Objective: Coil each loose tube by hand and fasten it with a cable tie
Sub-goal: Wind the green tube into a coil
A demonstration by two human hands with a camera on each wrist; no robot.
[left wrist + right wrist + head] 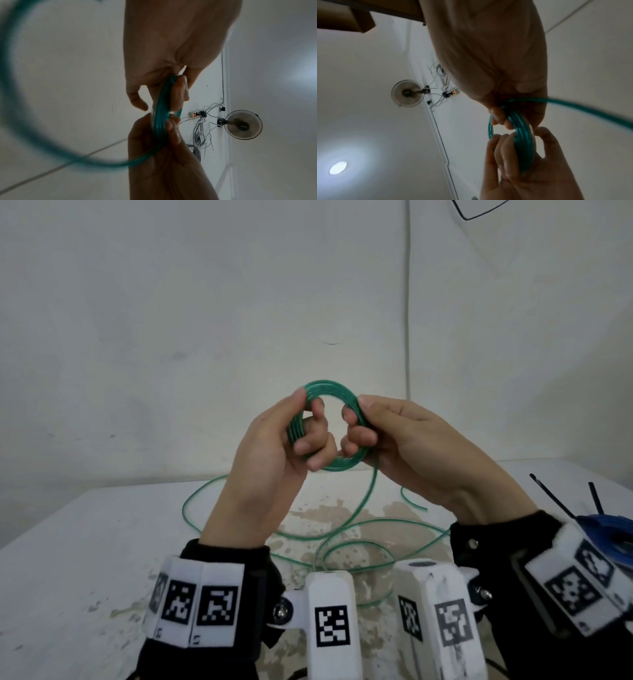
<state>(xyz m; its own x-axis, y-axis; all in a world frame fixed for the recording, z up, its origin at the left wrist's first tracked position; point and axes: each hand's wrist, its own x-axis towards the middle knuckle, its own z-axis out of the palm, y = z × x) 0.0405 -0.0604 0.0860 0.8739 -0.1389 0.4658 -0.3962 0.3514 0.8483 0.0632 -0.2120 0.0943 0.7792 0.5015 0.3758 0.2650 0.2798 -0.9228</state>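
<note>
Green tube: several turns coiled, held above the table. Left hand and right hand each grip one side of the coil. Much loose tube left on the table; no tie fitted yet. A blue coil lies at right, apparently already wound.

A plain, makeshift workroom rather than a home. Bare white walls rise behind a stained white table. A wall-mounted fan hangs beside a power strip with loose wires tangled below it. A round ceiling light glows, and a thin cable runs down the far wall.
</note>
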